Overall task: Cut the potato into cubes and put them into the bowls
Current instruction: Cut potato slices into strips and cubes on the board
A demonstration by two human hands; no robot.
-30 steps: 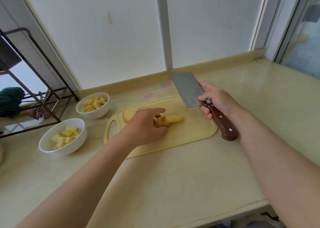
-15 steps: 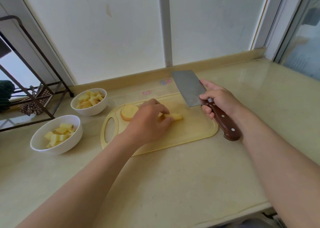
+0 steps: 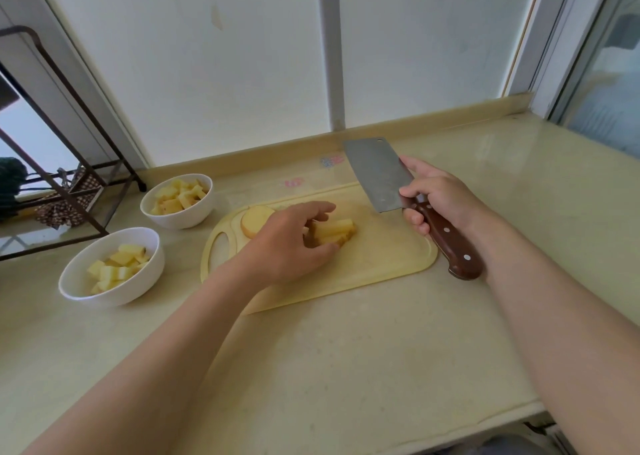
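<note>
A pale, glossy stone table (image 3: 346,368) fills the view, running back to a low raised lip under a window of frosted panes (image 3: 242,56) split by one white post (image 3: 329,49), and there's daylight across everything. A dark metal rack (image 3: 69,191) stands on the far left, and two small pink stickers (image 3: 332,160) sit on the table near the back edge. One yellow cutting board (image 3: 381,257) lies mid-table, its handle hole to the left. Now the count: two white bowls stand left of the board, just apart from each other, the near bowl (image 3: 79,281) and the far bowl (image 3: 194,215), and both hold potato cubes (image 3: 121,260), piled too loosely to count. On the board there's one round potato slice (image 3: 254,224) at the far left, partly behind the left hand (image 3: 291,243). Beside it lies a small bundle of potato sticks (image 3: 336,231), number unclear. The left hand's thumb presses the bundle's near side and its curled fingers (image 3: 320,216) arch over the far side, pinching the sticks together. One cleaver (image 3: 377,174) is up in the right hand (image 3: 440,198), whose fingers are wrapped tight round the brown riveted handle where it meets the blade. The blade angles toward the window over the board's far right corner.
</note>
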